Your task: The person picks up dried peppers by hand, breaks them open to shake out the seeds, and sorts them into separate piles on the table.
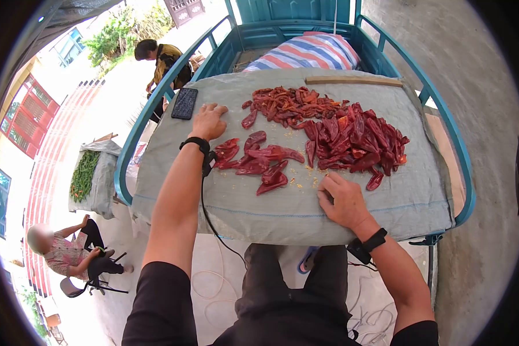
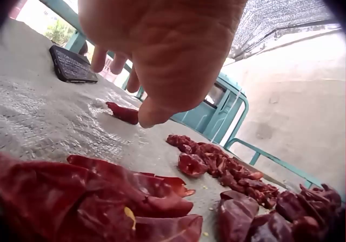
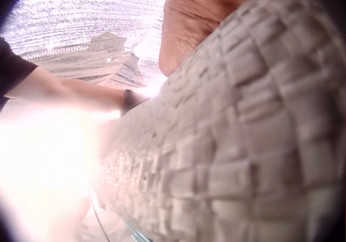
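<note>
My left hand (image 1: pixel 209 122) is low over the grey woven sheet (image 1: pixel 259 216), fingers loosely spread. In the left wrist view a red chili pepper piece (image 2: pixel 123 113) lies on the sheet, its end overlapped by the thumb; the head view hides it under the hand. Several wrinkled red chili peppers (image 1: pixel 251 164) are spread between my hands. My right hand (image 1: pixel 345 200) rests on the sheet near the front edge, fingers loosely bent, holding nothing visible. Beyond it sits a heap of whole red chili peppers (image 1: pixel 357 138).
Behind lies a pile of smaller, torn red pepper pieces (image 1: pixel 294 104). A dark phone (image 1: pixel 184 104) is at the left, a wooden strip (image 1: pixel 354 81) at the back. Teal rails (image 1: pixel 444 127) flank the sheet. Green peppers (image 1: pixel 85 176) stand lower left, near a seated person (image 1: pixel 69 254); another person (image 1: pixel 170 63) bends beyond the rail.
</note>
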### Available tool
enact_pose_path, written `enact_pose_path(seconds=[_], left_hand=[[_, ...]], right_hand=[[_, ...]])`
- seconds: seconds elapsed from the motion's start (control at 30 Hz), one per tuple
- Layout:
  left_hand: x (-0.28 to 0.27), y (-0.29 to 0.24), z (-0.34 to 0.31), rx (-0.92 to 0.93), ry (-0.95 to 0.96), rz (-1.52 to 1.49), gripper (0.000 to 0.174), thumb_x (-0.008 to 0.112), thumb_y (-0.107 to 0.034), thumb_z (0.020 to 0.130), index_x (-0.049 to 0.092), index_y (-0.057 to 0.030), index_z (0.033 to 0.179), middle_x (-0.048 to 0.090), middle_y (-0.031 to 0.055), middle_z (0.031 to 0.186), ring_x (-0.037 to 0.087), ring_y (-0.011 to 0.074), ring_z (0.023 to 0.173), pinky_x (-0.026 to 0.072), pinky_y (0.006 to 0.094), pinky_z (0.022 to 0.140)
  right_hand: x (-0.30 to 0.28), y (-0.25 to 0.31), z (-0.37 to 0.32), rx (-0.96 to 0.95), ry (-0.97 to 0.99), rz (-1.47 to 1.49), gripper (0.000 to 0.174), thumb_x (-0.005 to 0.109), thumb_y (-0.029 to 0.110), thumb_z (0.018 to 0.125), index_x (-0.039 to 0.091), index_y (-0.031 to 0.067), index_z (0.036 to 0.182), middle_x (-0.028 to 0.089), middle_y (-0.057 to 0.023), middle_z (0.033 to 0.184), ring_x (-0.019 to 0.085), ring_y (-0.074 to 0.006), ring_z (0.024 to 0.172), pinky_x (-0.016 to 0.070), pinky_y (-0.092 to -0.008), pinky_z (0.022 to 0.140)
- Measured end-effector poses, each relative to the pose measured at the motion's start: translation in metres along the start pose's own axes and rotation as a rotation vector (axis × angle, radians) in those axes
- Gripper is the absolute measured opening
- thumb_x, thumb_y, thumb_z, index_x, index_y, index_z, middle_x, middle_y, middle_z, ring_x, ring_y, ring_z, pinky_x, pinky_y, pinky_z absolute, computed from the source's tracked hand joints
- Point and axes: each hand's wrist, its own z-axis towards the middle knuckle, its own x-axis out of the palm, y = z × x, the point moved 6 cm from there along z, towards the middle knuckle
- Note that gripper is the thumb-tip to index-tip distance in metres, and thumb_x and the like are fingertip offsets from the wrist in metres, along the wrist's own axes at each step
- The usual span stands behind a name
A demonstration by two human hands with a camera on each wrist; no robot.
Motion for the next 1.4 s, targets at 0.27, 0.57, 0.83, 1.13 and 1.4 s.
enact_pose_path(seconds=[0.27,0.57,0.83,1.13,1.4], left_hand=[[0.019,0.003,-0.001,-0.02,0.054,-0.026,0.05,0.069,-0.026,0.099,0.072,-0.0135,0.147,0.063,0.0119,0.161,0.058,0.0385,0.149,0.0494,0.0513,0.121],[-0.038,-0.085,-0.027,0.194,-0.115,-0.276,0.037,0.079,-0.027,0.095,0.08,-0.0041,0.124,0.075,0.0165,0.131,0.071,0.0408,0.123,0.0555,0.0509,0.106],[0.005,-0.073,-0.004,0.129,-0.114,-0.195,0.026,0.075,-0.015,0.09,0.078,-0.0046,0.114,0.076,0.0187,0.121,0.073,0.0421,0.114,0.0585,0.0534,0.099],[-0.07,-0.104,-0.022,0.155,-0.254,-0.376,0.024,0.079,-0.022,0.088,0.077,-0.0022,0.103,0.08,0.019,0.1,0.077,0.0409,0.096,0.0588,0.0509,0.088],[-0.095,-0.217,-0.037,0.209,-0.112,-0.812,0.033,0.085,-0.03,0.09,0.075,0.0002,0.096,0.078,0.0174,0.088,0.076,0.0323,0.084,0.0587,0.044,0.08]], right_hand=[[0.001,-0.002,0.0,0.025,0.046,-0.003,0.012,0.073,0.01,0.093,0.063,0.0074,0.098,0.063,-0.0112,0.095,0.07,-0.0375,0.086,0.0567,-0.049,0.072],[0.001,0.0,0.0,0.024,0.051,0.014,0.013,0.074,0.009,0.092,0.064,0.007,0.099,0.064,-0.0112,0.095,0.071,-0.0372,0.086,0.0569,-0.0482,0.072],[0.003,-0.005,-0.004,0.016,0.024,0.019,0.012,0.074,0.009,0.092,0.064,0.0073,0.1,0.065,-0.011,0.097,0.071,-0.0372,0.085,0.0566,-0.0479,0.073],[0.004,-0.008,-0.006,0.011,0.003,0.004,0.012,0.074,0.009,0.092,0.064,0.0068,0.099,0.065,-0.0116,0.095,0.071,-0.0371,0.084,0.0565,-0.0478,0.073],[0.004,-0.009,-0.008,0.008,-0.027,0.008,0.012,0.072,0.013,0.096,0.063,0.0085,0.101,0.065,-0.0127,0.097,0.071,-0.0402,0.085,0.0563,-0.0524,0.073]])
